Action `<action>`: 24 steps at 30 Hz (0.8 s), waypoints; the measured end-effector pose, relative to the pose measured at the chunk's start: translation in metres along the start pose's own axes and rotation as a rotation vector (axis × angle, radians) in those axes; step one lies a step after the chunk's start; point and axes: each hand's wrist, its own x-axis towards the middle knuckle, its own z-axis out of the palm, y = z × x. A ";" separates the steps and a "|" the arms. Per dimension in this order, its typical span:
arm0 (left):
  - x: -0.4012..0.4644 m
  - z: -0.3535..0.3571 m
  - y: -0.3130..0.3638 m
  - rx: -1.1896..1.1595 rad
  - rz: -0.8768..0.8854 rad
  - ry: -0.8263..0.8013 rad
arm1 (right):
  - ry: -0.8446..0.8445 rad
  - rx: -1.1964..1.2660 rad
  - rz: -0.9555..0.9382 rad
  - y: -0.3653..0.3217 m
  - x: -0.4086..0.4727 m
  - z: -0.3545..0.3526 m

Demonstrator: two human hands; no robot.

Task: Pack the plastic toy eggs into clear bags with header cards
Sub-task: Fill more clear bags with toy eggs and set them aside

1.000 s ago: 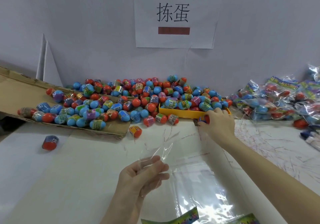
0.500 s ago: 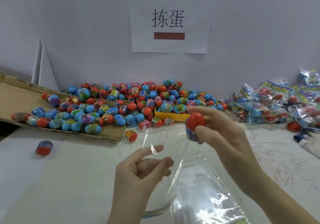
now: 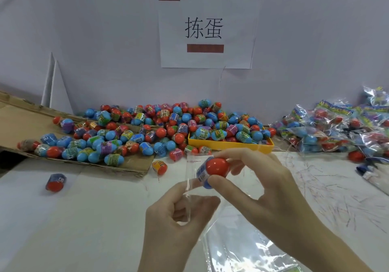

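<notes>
Bare white table [image 3: 88, 219] is lying open in front and to the left of the hands, with only one stray egg [image 3: 55, 182] sitting on it. Farther back, the heap of eggs [image 3: 147, 133] is blocking the way to the wall, spilling over the cardboard flap [image 3: 19, 122] and the yellow tray [image 3: 231, 145] (one loose egg [image 3: 160, 167] sitting just in front). Filled bags [image 3: 336, 128] are crowding the right rear; flat clear bags [image 3: 242, 248] are covering the near right.

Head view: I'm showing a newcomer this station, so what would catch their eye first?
The heap of eggs along the wall, spilling over cardboard and a yellow tray. At centre, the right hand holds an egg at the bag pinched by the left hand. A paper sign hangs above.
</notes>
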 end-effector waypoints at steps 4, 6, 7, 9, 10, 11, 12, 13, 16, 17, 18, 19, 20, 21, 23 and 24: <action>0.000 0.001 0.000 0.008 0.027 -0.010 | -0.077 0.086 0.076 0.002 -0.002 0.000; 0.000 0.001 0.000 0.021 0.058 -0.007 | -0.089 0.046 0.068 0.001 -0.002 0.000; 0.000 0.001 0.000 0.026 0.078 -0.006 | -0.093 0.011 0.058 0.000 -0.001 -0.001; 0.000 0.001 -0.002 0.055 0.130 -0.001 | -0.086 -0.048 0.037 -0.001 0.000 -0.002; 0.000 0.002 -0.003 0.076 0.156 0.004 | -0.078 -0.072 0.027 -0.002 0.000 -0.002; 0.001 0.002 -0.004 0.100 0.177 0.009 | -0.070 -0.103 0.014 -0.002 0.000 -0.002; 0.001 0.003 -0.004 0.130 0.199 0.006 | -0.059 -0.143 -0.005 -0.002 0.000 -0.002; 0.001 0.003 -0.005 0.160 0.225 0.002 | -0.050 -0.186 -0.023 -0.003 0.000 -0.002; 0.000 0.002 -0.007 0.200 0.246 -0.019 | -0.047 -0.314 -0.073 -0.006 0.001 -0.001; 0.001 0.001 -0.008 0.200 0.234 -0.026 | -0.053 -0.341 -0.085 -0.006 0.002 -0.001; 0.001 0.000 -0.009 0.203 0.223 -0.029 | -0.074 -0.346 -0.086 -0.006 0.002 -0.001; 0.002 -0.001 -0.009 0.206 0.215 -0.031 | -0.111 -0.324 -0.073 -0.005 0.002 -0.001; 0.002 -0.001 -0.008 0.205 0.207 -0.033 | -0.156 -0.270 -0.048 -0.005 0.003 -0.001; 0.002 -0.001 -0.008 0.198 0.198 -0.032 | -0.198 -0.191 -0.013 -0.004 0.003 -0.001; 0.003 -0.002 -0.007 0.162 0.159 -0.022 | -0.242 -0.038 0.052 -0.001 0.001 -0.002; 0.003 -0.003 -0.007 0.137 0.140 -0.019 | -0.249 0.008 0.070 0.000 0.000 -0.002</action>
